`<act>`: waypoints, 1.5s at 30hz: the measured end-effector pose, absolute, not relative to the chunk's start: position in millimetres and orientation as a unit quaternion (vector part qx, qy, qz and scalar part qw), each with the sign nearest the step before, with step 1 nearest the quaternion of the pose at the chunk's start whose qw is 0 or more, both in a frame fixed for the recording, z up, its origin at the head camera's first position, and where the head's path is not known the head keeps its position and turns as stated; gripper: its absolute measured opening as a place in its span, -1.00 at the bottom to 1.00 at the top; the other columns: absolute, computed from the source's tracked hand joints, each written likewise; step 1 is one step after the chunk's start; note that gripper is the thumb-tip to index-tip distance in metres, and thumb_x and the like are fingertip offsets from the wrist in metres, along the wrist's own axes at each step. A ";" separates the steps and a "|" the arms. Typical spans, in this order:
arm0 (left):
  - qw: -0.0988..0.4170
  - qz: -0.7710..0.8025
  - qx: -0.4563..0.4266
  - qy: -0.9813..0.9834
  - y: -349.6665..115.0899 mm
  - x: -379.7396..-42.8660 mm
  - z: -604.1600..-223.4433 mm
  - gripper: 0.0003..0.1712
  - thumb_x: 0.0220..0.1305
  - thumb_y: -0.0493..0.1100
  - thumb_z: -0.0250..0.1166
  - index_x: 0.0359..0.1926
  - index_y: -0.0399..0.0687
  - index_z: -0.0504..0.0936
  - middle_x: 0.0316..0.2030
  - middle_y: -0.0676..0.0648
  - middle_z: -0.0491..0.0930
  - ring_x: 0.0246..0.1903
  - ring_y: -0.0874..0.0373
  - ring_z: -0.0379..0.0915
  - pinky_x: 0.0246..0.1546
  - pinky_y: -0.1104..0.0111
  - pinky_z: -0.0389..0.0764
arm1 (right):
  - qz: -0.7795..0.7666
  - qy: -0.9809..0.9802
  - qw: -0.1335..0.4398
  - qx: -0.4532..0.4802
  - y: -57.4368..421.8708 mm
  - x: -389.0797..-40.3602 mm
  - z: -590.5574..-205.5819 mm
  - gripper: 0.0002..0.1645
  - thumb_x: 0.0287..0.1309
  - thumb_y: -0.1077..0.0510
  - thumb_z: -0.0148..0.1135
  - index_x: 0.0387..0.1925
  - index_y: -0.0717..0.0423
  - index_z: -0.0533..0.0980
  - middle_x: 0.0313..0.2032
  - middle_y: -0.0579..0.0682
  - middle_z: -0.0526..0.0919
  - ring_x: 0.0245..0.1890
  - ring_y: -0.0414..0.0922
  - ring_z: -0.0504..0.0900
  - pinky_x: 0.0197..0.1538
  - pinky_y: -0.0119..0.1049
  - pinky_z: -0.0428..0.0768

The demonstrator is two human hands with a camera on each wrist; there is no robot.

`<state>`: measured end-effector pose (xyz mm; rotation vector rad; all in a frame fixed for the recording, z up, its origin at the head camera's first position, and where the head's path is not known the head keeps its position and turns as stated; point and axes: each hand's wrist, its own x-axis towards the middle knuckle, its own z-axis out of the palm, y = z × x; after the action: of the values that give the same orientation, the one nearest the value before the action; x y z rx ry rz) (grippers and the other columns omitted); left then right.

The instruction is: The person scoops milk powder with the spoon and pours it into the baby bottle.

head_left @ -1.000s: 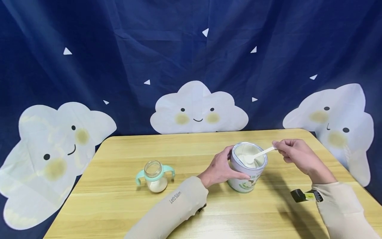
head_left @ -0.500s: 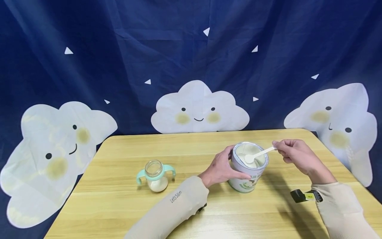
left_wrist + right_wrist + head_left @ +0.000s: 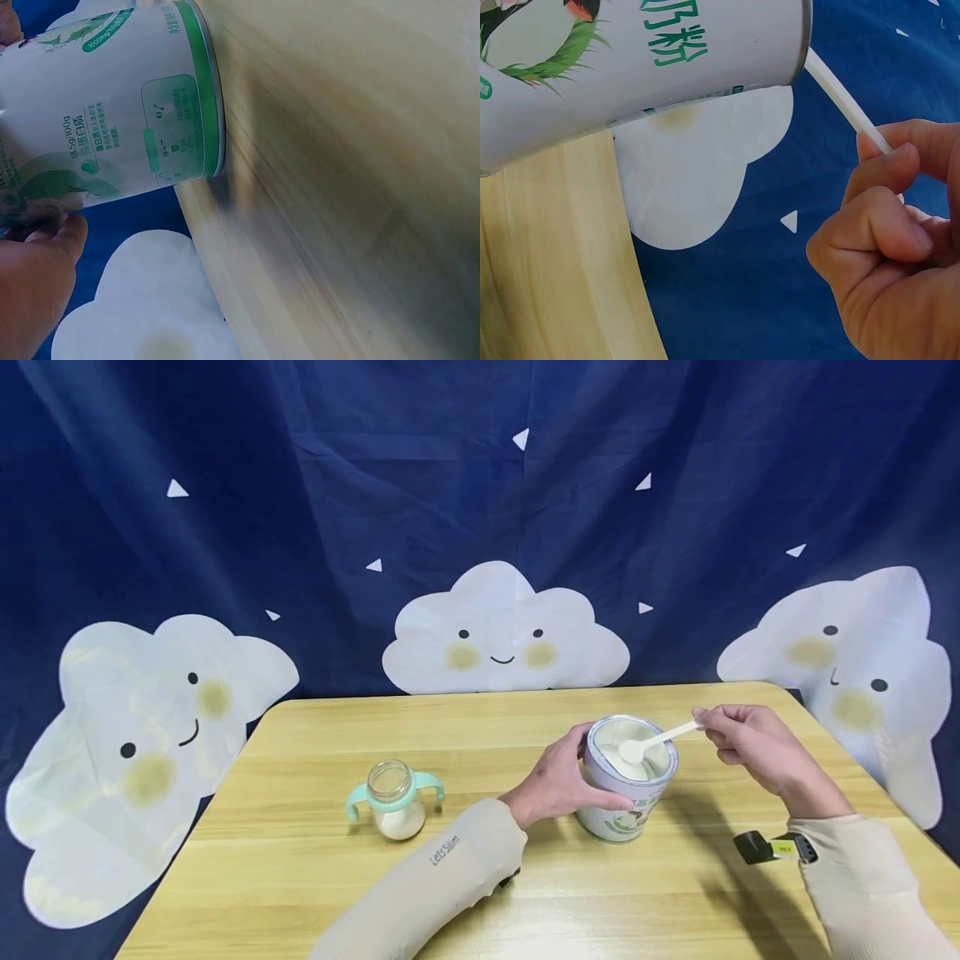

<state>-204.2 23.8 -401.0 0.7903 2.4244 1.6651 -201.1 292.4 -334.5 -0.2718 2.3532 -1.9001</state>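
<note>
An uncovered milk powder can (image 3: pixel 618 822), white with green print, stands on the table, tipped slightly in the head view. My left hand (image 3: pixel 558 781) grips it from the left, thumb across the front and fingers round the far side. With thumb and fingertips my right hand (image 3: pixel 753 747) pinches the handle end of a white scoop (image 3: pixel 671 732). The bowl of the scoop is inside the can's mouth, over pale powder. In the right wrist view the scoop handle (image 3: pixel 851 105) slants from the can's rim to the fingers, and the bowl is hidden behind the can wall.
A small baby bottle (image 3: pixel 397 818) without a cap stands to the left on the wooden table (image 3: pixel 315 735); it has mint-green handles and whitish contents. Behind the table hangs a dark blue curtain (image 3: pixel 420 468) with smiling clouds.
The right hand has shifted slightly right and up, drawing the scoop's bowl a little toward the can's right side. The left hand still holds the can in place.
</note>
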 end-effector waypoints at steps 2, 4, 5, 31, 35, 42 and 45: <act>0.049 0.548 0.258 0.794 23.2 -204.3 -400.5 0.15 -0.25 -0.05 0.73 0.40 0.04 0.32 0.15 0.22 0.49 0.13 0.38 0.41 0.19 0.43 0.42 | -0.627 0.772 0.052 -0.091 292.1 -201.0 -333.0 -0.58 0.48 0.17 0.08 -0.59 0.10 0.47 -0.67 -0.14 0.18 -0.63 -0.07 -0.06 -0.53 -0.17 -0.10; 0.050 0.549 0.256 0.794 22.5 -204.2 -399.7 0.17 -0.26 -0.04 0.74 0.40 0.06 0.31 0.16 0.23 0.49 0.17 0.37 0.40 0.21 0.41 0.41 | -0.633 0.767 0.053 -0.090 291.9 -200.8 -331.5 -0.59 0.48 0.17 0.08 -0.57 0.09 0.50 -0.66 -0.14 0.18 -0.63 -0.06 -0.06 -0.53 -0.17 -0.11; 0.050 0.548 0.255 0.795 22.0 -204.1 -399.1 0.17 -0.27 -0.04 0.74 0.40 0.07 0.31 0.17 0.23 0.49 0.18 0.35 0.39 0.22 0.40 0.40 | -0.636 0.764 0.053 -0.090 291.8 -200.8 -330.9 -0.60 0.47 0.17 0.08 -0.57 0.09 0.51 -0.66 -0.14 0.19 -0.62 -0.06 -0.07 -0.53 -0.17 -0.11; 0.077 0.530 0.227 0.813 -1.7 -201.0 -388.7 0.25 -0.19 -0.01 0.71 0.50 0.00 0.20 0.44 0.07 0.26 0.40 0.09 0.21 0.35 0.32 0.30 | -0.665 0.739 0.046 -0.096 287.6 -200.1 -322.4 -0.60 0.47 0.16 0.08 -0.55 0.08 0.56 -0.68 -0.15 0.19 -0.62 -0.06 -0.08 -0.53 -0.17 -0.12; 0.074 0.526 0.227 0.816 -6.8 -200.5 -387.4 0.26 -0.20 0.00 0.71 0.50 0.00 0.19 0.44 0.07 0.26 0.40 0.10 0.20 0.36 0.32 0.30 | -0.672 0.732 0.045 -0.100 285.1 -199.7 -320.7 -0.60 0.48 0.16 0.08 -0.55 0.08 0.56 -0.69 -0.17 0.20 -0.62 -0.06 -0.09 -0.53 -0.18 -0.12; 0.074 0.529 0.228 0.814 -15.8 -199.3 -385.4 0.27 -0.18 -0.03 0.71 0.51 -0.03 0.17 0.45 0.06 0.24 0.41 0.12 0.18 0.37 0.30 0.27 | -0.681 0.724 0.042 -0.100 280.0 -199.9 -318.3 -0.60 0.48 0.18 0.07 -0.55 0.07 0.56 -0.68 -0.17 0.22 -0.63 -0.08 -0.08 -0.52 -0.18 -0.12; 0.076 0.531 0.224 0.814 -20.2 -198.7 -385.1 0.28 -0.19 -0.03 0.71 0.52 -0.03 0.16 0.45 0.07 0.24 0.42 0.12 0.17 0.37 0.28 0.27 | -0.690 0.716 0.045 -0.101 277.5 -200.5 -318.3 -0.61 0.47 0.21 0.07 -0.54 0.08 0.56 -0.67 -0.15 0.22 -0.63 -0.09 -0.07 -0.53 -0.19 -0.12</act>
<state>-198.7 -20.2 -385.1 0.6721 2.4412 1.5909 -200.5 277.5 -318.3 -0.3075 2.1864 -2.1074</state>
